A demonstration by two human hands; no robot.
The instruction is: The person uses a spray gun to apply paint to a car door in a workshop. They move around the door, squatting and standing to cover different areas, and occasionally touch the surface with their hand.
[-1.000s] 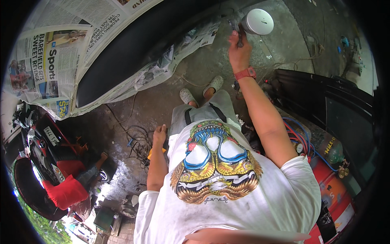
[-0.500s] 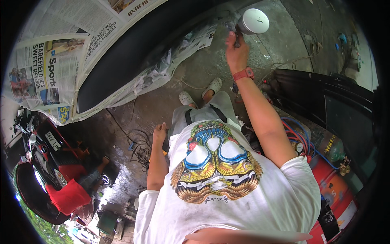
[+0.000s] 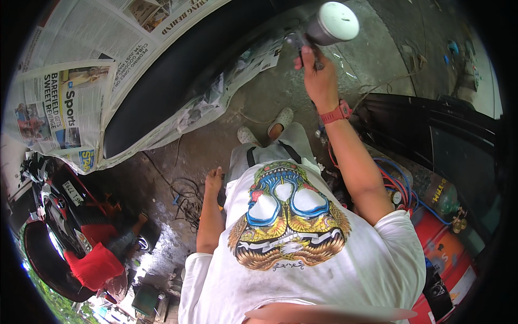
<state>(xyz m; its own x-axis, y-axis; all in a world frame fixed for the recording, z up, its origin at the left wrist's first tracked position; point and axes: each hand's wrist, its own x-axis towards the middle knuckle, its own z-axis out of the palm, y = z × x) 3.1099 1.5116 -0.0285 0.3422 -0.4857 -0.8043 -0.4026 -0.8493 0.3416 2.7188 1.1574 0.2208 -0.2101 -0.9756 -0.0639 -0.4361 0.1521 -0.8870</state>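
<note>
My right hand (image 3: 319, 81), with a red watch on the wrist, is raised in front of me and shut on the grip of a paint spray gun (image 3: 302, 42) with a white cup (image 3: 338, 22) on top. The gun's nozzle sits next to a glossy black car panel (image 3: 178, 70) masked with newspaper (image 3: 70, 105). My left hand (image 3: 214, 177) hangs at my side by my thigh, fingers loose, nothing in it. My white printed shirt fills the lower middle of the view.
A red motorcycle (image 3: 75, 237) stands at the lower left. Tangled cables (image 3: 186, 202) lie on the wet concrete floor. At the right are a dark vehicle body (image 3: 448, 140), red and blue hoses (image 3: 396, 183), a gas cylinder (image 3: 440, 194) and a red drum (image 3: 448, 254).
My right hand has lifted the spray gun higher and closer to the camera, along the black panel's edge. My left arm has stayed at my side.
</note>
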